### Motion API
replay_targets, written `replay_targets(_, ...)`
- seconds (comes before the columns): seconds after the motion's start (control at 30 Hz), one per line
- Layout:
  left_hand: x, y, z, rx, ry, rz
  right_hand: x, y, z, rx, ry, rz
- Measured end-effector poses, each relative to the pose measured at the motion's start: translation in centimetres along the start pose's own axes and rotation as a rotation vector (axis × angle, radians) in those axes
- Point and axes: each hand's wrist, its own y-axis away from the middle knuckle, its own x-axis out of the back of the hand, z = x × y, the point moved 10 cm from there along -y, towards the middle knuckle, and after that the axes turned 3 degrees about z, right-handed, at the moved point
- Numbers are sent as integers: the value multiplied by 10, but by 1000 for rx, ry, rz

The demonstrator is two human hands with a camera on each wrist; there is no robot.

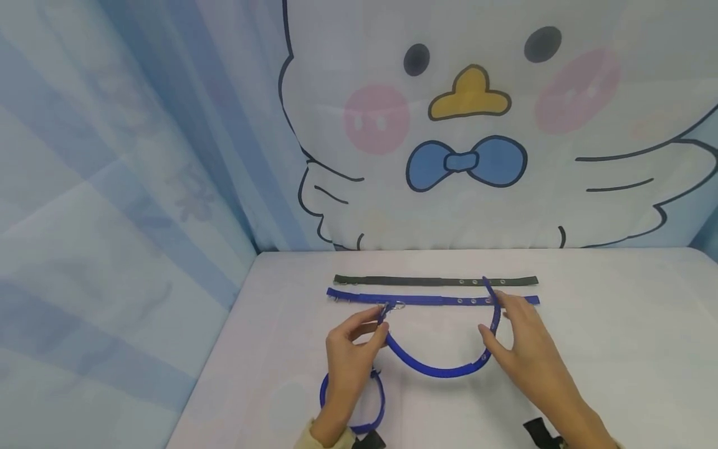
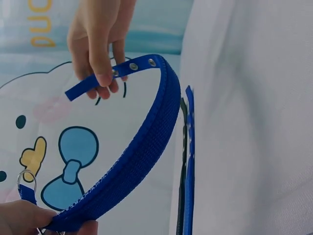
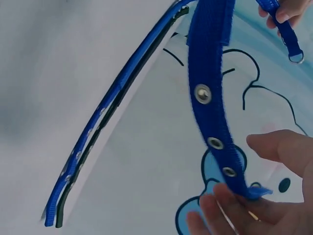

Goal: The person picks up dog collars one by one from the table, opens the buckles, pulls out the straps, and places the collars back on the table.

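A blue collar strap (image 1: 443,372) with metal eyelets hangs in a curve between the two hands. The left hand (image 1: 350,352) pinches its buckle end, where a metal ring (image 1: 399,305) shows. At the eyelet end is the right hand (image 1: 530,352). In the right wrist view the strap touches that hand's fingers (image 3: 220,205), while the thumb stands apart from it. Partly behind the left wrist lies a closed blue collar (image 1: 367,428). Beyond the hands, another blue strap (image 1: 404,299) and a dark green strap (image 1: 415,281) lie flat, side by side.
The pale table (image 1: 628,337) meets a printed curtain (image 1: 359,187) along its far edge. On the left hangs more blue and white cloth (image 1: 112,206). A black band (image 1: 541,432) is at the right wrist.
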Motion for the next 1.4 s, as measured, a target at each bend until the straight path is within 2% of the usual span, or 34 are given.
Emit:
replay_targets(0.23,-4,3,1,27,28,-8,12,-1,-24,119,16,165)
replay_targets(0.33,-6,4,0,42,34,-11,9,-2,-33,141,20,177)
replay_targets(0.43,-9,5,0,49,30,-11,-1,-3,-40,140,0,117)
replay_targets(0.6,-12,6,1,36,33,-17,-31,-1,-49,126,-72,-64)
replay_targets(0.77,-15,7,2,6,81,-24,-61,3,-58,138,-114,-209)
replay_targets(0.97,-19,7,0,7,142,-32,-88,8,-67,154,-204,-360)
replay_targets(1.17,-19,6,-1,8,164,-30,-93,11,-77,248,-255,-376)
replay_targets(1.27,-16,7,-2,19,145,-16,-92,11,-81,295,-287,-369)
replay_targets(1.4,-11,6,-2,26,114,11,-93,10,-83,297,-329,-366)
